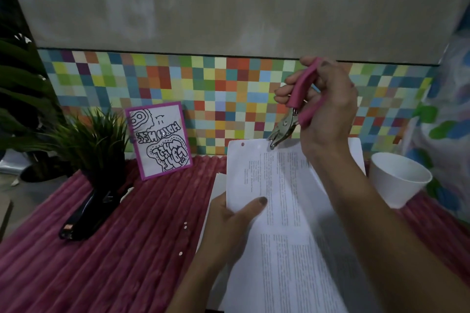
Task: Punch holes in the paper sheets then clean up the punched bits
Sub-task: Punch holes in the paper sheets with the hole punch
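Head view: the right hand (328, 104) has its grip clamped round the pink handles of the hole punch (295, 114). The metal nose points down and left, meeting the far short edge of the paper sheet (279, 198). The sheet's long axis runs away from the person toward the tiled wall, so the working edge lies below and left of that grip. 1 hole already shows near the far left corner. The left hand (236, 216) pinches the sheet's left edge, thumb on top, holding it lifted off the table (114, 249). 3 punched bits (185, 225) lie on the pink cloth, left of the sheet. A white cup (399, 178) stands right of the right forearm; I can see nothing definite inside it.
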### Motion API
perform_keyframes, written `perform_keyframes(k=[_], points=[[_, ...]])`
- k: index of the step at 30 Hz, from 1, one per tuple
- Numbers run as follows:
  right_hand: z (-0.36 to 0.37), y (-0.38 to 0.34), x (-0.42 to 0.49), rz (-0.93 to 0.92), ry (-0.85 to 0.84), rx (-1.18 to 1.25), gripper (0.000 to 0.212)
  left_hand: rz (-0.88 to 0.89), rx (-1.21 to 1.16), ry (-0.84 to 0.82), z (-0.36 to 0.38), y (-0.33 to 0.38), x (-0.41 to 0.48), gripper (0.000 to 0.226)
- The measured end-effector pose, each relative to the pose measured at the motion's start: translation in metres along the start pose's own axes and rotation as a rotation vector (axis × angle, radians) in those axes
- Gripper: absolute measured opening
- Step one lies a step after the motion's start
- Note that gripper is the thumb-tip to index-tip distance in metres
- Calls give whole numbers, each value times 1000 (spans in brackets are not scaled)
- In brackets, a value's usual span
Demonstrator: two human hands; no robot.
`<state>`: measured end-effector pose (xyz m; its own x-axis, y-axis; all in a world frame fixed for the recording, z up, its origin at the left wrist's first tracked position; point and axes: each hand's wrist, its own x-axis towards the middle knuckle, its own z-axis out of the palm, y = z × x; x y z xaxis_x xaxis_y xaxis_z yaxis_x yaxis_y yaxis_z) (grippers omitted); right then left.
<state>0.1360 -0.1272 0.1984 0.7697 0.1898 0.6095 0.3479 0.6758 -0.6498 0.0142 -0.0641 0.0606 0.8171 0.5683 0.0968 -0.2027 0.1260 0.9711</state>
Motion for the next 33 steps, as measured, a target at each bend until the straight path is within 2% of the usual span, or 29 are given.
perform_keyframes(k=[10,23,33], points=[[0,9,6,7,-9,-68,29,-14,-62,-30,-4,-4,3,23],[6,30,31,314,-12,-211,22,9,-20,-7,-10,-10,3,21],[4,42,32,372,22,-258,25,-23,-82,-21,-11,-13,6,24]])
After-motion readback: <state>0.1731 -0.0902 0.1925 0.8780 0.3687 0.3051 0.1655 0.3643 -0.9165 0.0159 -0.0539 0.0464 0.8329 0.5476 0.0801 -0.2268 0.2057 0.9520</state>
